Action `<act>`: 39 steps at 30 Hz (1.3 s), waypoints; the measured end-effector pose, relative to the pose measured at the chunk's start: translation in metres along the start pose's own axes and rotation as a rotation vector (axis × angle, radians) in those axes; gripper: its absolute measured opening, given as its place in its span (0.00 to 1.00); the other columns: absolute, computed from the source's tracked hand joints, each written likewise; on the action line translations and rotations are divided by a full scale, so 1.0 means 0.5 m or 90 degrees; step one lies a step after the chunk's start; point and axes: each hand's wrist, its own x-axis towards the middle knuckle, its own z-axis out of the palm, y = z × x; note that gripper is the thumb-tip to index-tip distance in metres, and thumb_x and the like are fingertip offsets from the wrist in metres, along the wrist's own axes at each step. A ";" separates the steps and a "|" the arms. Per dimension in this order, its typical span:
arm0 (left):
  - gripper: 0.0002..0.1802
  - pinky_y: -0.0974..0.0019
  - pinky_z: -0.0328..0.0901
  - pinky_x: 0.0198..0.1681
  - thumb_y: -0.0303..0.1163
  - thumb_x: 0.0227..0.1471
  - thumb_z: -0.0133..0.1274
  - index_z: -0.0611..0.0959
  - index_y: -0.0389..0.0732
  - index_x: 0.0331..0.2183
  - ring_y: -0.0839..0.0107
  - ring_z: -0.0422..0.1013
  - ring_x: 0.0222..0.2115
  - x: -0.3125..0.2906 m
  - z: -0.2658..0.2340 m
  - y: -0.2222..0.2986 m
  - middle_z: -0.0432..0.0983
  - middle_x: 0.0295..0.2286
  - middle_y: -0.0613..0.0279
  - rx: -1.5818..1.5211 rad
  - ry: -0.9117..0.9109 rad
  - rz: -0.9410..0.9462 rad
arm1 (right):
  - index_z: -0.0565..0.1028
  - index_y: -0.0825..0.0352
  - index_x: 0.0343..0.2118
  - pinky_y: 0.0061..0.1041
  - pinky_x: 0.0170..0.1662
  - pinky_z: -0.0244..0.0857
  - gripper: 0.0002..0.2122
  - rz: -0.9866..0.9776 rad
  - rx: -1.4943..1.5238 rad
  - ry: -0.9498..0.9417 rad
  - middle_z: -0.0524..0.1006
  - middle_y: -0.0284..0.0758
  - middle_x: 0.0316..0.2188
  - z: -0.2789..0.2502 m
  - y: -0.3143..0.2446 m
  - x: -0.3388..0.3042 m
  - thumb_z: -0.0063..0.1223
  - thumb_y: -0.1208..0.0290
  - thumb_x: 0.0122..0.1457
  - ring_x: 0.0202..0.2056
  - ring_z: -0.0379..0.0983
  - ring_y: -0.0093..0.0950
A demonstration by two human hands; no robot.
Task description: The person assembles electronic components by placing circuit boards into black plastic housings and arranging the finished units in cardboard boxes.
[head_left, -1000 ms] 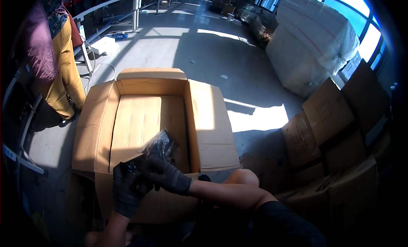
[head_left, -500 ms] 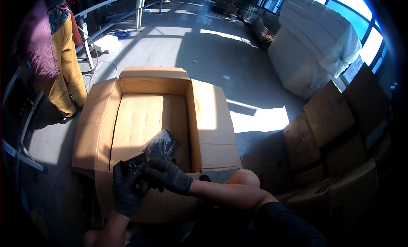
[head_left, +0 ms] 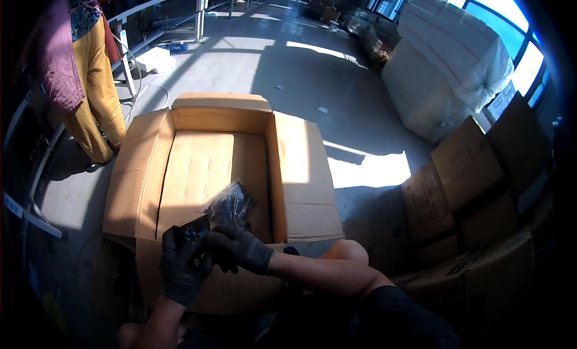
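Above the near side of an open cardboard box [head_left: 306, 190], my left hand [head_left: 183, 277] in a dark grey glove is closed around a small dark board [head_left: 198, 224] with tiny green and blue spots on it. My right hand [head_left: 246, 248], gloved alike, presses against the board's right side with its fingers curled. Whatever those fingers pinch is hidden in shadow. Just beyond my hands, a clear plastic bag [head_left: 229, 202] with dark things inside lies on the box's bottom. The box's flaps are folded outward.
On the left stands a person in mustard trousers [head_left: 96, 91] beside a white metal frame [head_left: 199, 18]. Several brown cartons [head_left: 466, 160] are stacked on the right. Behind them is a large bundle wrapped in white plastic [head_left: 445, 66]. Sunlit patches lie across the grey floor [head_left: 234, 72].
The whole view has shifted slightly. Both hands stay together at the dark board, with barely any visible movement of the fingers.
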 end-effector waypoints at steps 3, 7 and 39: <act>0.21 0.58 0.74 0.40 0.33 0.42 0.68 0.83 0.49 0.42 0.53 0.74 0.42 -0.004 0.004 -0.006 0.68 0.46 0.50 -0.028 0.005 0.023 | 0.72 0.67 0.45 0.21 0.21 0.70 0.17 0.001 -0.035 -0.018 0.78 0.35 0.25 -0.005 0.020 0.004 0.48 0.54 0.68 0.25 0.77 0.23; 0.21 0.58 0.74 0.41 0.33 0.43 0.67 0.83 0.48 0.42 0.54 0.74 0.42 -0.006 0.001 0.006 0.67 0.47 0.50 -0.008 -0.004 0.013 | 0.72 0.69 0.44 0.21 0.21 0.69 0.17 -0.058 0.016 0.009 0.78 0.36 0.26 0.000 0.018 -0.002 0.50 0.57 0.68 0.25 0.77 0.23; 0.21 0.58 0.74 0.43 0.35 0.43 0.70 0.84 0.41 0.40 0.54 0.76 0.42 -0.009 -0.002 -0.029 0.69 0.44 0.48 -0.098 0.037 -0.025 | 0.77 0.66 0.42 0.16 0.24 0.62 0.17 0.117 0.001 0.005 0.75 0.30 0.23 -0.003 -0.032 -0.017 0.52 0.54 0.68 0.23 0.69 0.15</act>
